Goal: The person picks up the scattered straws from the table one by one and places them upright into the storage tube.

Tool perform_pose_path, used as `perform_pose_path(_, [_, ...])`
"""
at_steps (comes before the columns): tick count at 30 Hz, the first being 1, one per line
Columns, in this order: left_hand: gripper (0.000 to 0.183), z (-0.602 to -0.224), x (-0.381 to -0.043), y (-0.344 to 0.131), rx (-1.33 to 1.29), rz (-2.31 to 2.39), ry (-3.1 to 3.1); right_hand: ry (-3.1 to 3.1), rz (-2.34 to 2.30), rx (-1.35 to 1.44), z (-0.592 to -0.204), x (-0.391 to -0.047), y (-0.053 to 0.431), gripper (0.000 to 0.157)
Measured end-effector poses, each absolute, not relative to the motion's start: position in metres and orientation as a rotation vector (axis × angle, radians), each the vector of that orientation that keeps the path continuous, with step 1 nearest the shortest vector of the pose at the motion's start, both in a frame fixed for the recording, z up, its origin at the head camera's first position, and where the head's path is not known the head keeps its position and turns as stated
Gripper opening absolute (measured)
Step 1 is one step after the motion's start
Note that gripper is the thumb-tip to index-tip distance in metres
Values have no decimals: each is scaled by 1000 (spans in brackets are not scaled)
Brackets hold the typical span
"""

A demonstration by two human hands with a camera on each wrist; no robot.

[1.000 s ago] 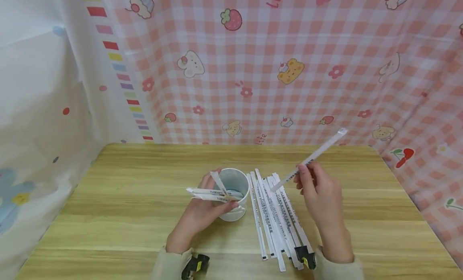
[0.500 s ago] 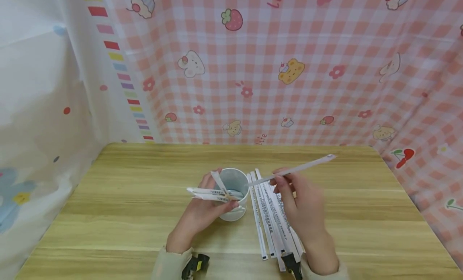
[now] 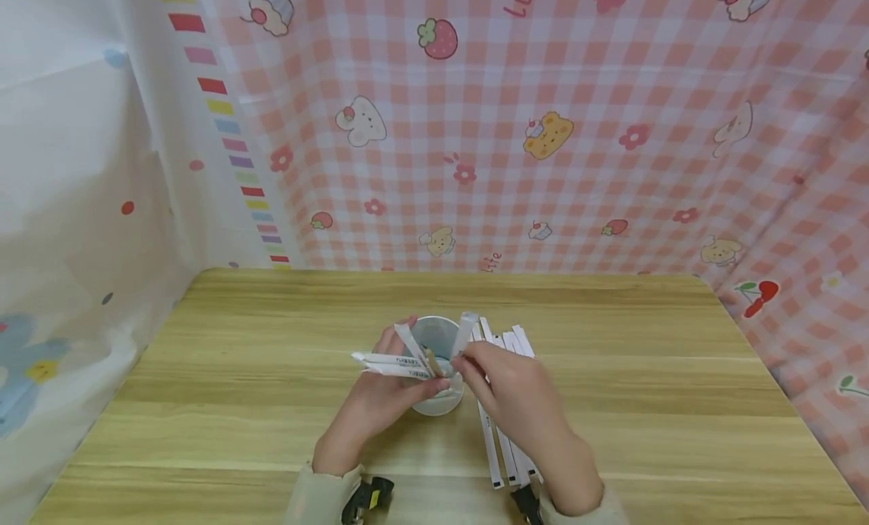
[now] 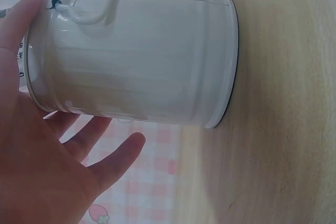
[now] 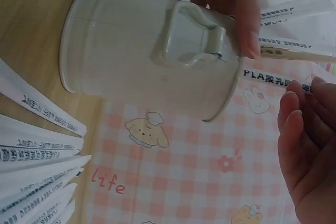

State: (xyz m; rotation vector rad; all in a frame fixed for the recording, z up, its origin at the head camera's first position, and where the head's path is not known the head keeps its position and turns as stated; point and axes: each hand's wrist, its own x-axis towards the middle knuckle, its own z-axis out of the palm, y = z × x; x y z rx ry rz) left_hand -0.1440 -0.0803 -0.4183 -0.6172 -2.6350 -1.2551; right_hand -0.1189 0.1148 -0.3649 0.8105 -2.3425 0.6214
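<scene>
A small white metal bucket (image 3: 436,406) stands on the table, with a wire loop handle (image 5: 181,35) on its side. My left hand (image 3: 376,404) grips the bucket at its rim, thumb on the near side and fingers around the far side. Several paper-wrapped straws (image 3: 390,365) lean out of the bucket over that hand. My right hand (image 3: 523,393) pinches another wrapped straw (image 3: 465,333) between thumb and fingertips; in the right wrist view its printed lower end (image 5: 265,77) reaches the bucket's mouth. The bucket's inside is partly hidden by hands and straws.
Beside the bucket, partly under my right forearm, lies a loose pile of wrapped straws (image 3: 490,449) on the wooden table (image 3: 237,404). Behind the table hangs a pink checked cloth (image 3: 475,133). A black wrist mount (image 3: 366,498) sits at my left sleeve.
My right hand has moved left from above the pile to the bucket, turning the pinched straw steeper, its lower end now at the bucket's mouth. The left hand holds its place.
</scene>
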Motion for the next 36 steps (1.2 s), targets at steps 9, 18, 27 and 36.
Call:
perform_pose_path(9, [95, -419, -146, -80, -631, -1234, -2623, -2455, 567, 852, -376, -123, 111, 12])
perform_pose_path(18, [93, -420, -145, -81, -639, -1246, -2619, -2590, 562, 885, -385, -124, 111, 17])
perform_pose_path(27, [99, -419, -144, -79, -548, -1316, -2680, -2677, 586, 822, -378, -122, 114, 21])
perform_pose_path(36, [97, -419, -145, -79, -536, -1319, -2673, -2672, 635, 661, -370, -128, 139, 14])
